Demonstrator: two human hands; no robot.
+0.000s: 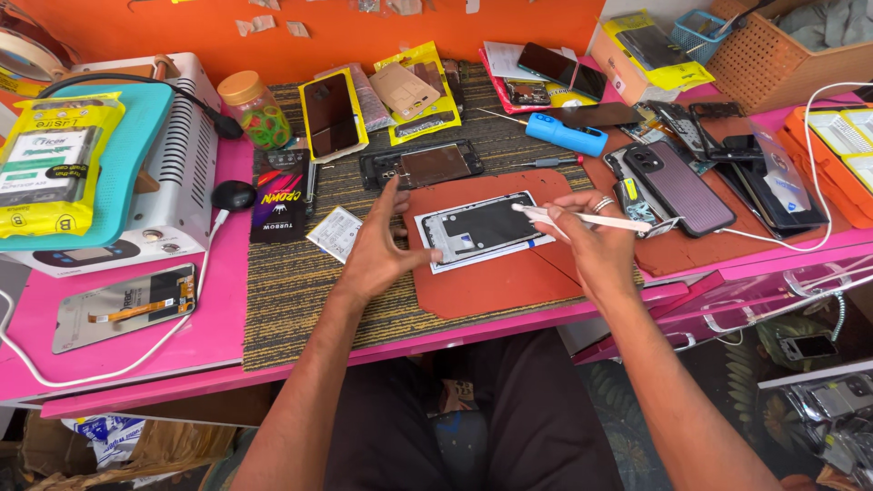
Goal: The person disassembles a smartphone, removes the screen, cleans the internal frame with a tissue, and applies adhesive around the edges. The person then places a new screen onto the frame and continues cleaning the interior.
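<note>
A phone frame (482, 227) lies face up on white paper on the red-brown work mat (491, 282). My left hand (377, 245) rests at the mat's left edge, fingers spread, thumb tip touching the paper beside the frame. My right hand (587, 236) holds a thin white tool (582, 218) whose tip points at the frame's upper right corner. A ring shows on one finger of that hand.
Another opened phone (420, 165) lies behind the mat, with a blue screwdriver (566, 135) to its right. Several phones and screens (691, 182) crowd the right side. A white machine (173, 164), a jar (255, 109) and packaged parts stand at the left. A wicker basket (773, 55) sits back right.
</note>
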